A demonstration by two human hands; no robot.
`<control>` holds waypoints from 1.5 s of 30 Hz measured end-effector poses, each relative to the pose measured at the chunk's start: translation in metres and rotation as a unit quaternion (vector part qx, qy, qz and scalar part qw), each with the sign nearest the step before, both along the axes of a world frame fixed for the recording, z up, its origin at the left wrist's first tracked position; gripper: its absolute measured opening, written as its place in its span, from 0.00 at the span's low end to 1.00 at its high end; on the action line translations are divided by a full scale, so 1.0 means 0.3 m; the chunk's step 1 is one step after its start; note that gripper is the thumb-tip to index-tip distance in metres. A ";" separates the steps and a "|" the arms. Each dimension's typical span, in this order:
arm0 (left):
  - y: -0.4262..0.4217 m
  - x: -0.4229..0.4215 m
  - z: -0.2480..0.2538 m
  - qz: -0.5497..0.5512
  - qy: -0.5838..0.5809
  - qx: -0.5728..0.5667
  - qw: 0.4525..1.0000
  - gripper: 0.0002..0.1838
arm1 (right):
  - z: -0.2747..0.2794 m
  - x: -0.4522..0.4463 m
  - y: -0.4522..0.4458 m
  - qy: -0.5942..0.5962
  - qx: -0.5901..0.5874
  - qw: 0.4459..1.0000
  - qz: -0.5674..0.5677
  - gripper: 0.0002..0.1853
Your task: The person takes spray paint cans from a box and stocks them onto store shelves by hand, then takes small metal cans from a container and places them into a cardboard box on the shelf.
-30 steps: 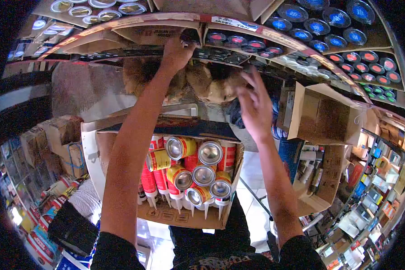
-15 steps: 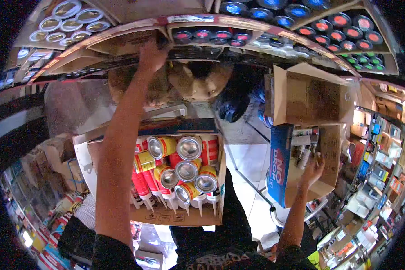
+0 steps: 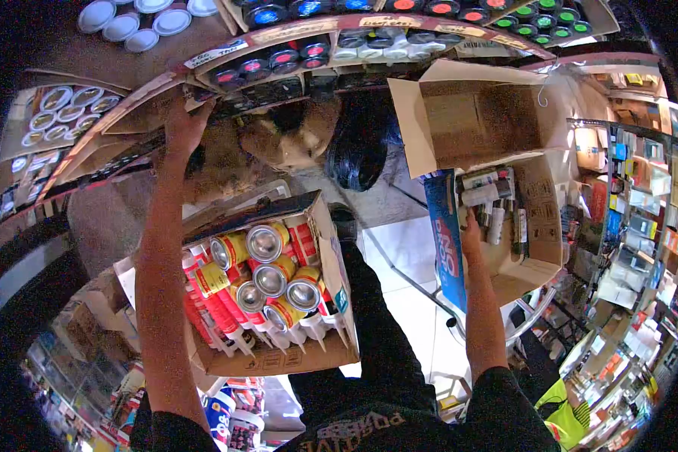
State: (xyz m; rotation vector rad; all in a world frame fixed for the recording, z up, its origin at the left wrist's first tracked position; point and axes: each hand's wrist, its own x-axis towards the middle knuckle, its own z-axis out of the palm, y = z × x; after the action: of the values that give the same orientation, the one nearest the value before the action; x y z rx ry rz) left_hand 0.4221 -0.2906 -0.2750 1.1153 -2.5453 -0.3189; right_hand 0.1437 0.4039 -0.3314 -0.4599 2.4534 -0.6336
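Observation:
My left hand (image 3: 186, 128) reaches up to the shelf at the upper left; its thumb and fingers are apart at the shelf lip, with the tips in shadow. My right hand (image 3: 471, 235) is inside the open cardboard box (image 3: 539, 260), beside its blue flap (image 3: 446, 245). Its fingers point upward, seen edge-on, and nothing shows in them. Several spray cans (image 3: 496, 224) lie in that box, just right of the hand. Below my left forearm, another carton (image 3: 279, 365) holds yellow-and-red tins (image 3: 270, 279) on top of red tubes with white nozzles (image 3: 211, 324).
Curved shelves above hold cans with red caps (image 3: 285, 59), blue caps (image 3: 270, 15) and green caps (image 3: 544, 22), plus silver-lidded tins (image 3: 69, 113). An open cardboard box (image 3: 490, 113) stands behind the spray-can box. Stocked shelves (image 3: 640, 218) line the right side.
The view has shifted to the right. My right hand has moved from over the spray cans to the box's left side. My left hand remains up at the shelf, now less blurred.

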 end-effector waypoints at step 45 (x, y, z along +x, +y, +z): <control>0.731 0.511 0.881 -0.087 0.347 0.502 0.787 0.34 | 0.869 0.830 -1.143 -0.505 -0.386 0.767 0.090 0.41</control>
State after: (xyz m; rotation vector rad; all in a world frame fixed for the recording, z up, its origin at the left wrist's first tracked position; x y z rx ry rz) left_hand 0.5753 -0.0714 -0.0105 0.7627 -1.7096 -1.8885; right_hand 0.3926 0.0609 -0.0705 -0.4634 1.0394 -1.3635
